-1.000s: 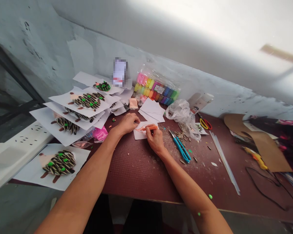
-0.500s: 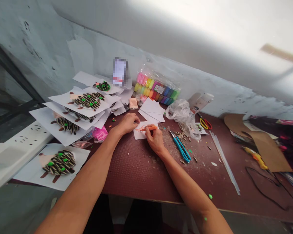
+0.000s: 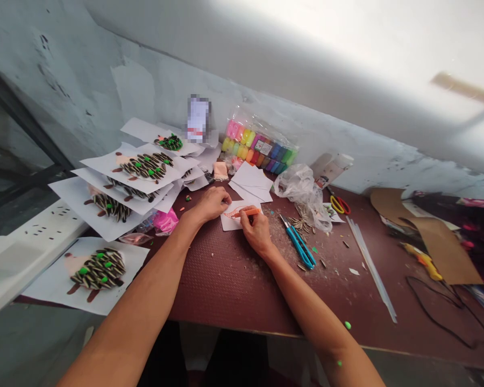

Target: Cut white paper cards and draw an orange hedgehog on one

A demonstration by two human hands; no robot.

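Note:
My right hand (image 3: 258, 231) grips an orange marker (image 3: 247, 213), its tip on a small white paper sheet (image 3: 230, 223) that bears an orange outline drawing. My left hand (image 3: 212, 204) rests at the sheet's upper left edge, with its fingertips on the paper and nothing held. Part of the drawing is hidden behind my right hand. A stack of loose white sheets (image 3: 252, 183) lies just beyond the hands. Blue-handled scissors or a blue craft tool (image 3: 298, 247) lies to the right of my right hand.
Hedgehog pictures made of striped sunflower seeds (image 3: 100, 269) on white sheets overlap at the left. Behind stand a bag of coloured clay (image 3: 258, 145) and a plastic bag (image 3: 302, 193). Seed shells, red-handled scissors (image 3: 339, 205), and brown card (image 3: 443, 250) lie on the maroon table (image 3: 234, 290).
The orange marker's tip shifts slightly on the paper under my right hand. My left hand stays in place.

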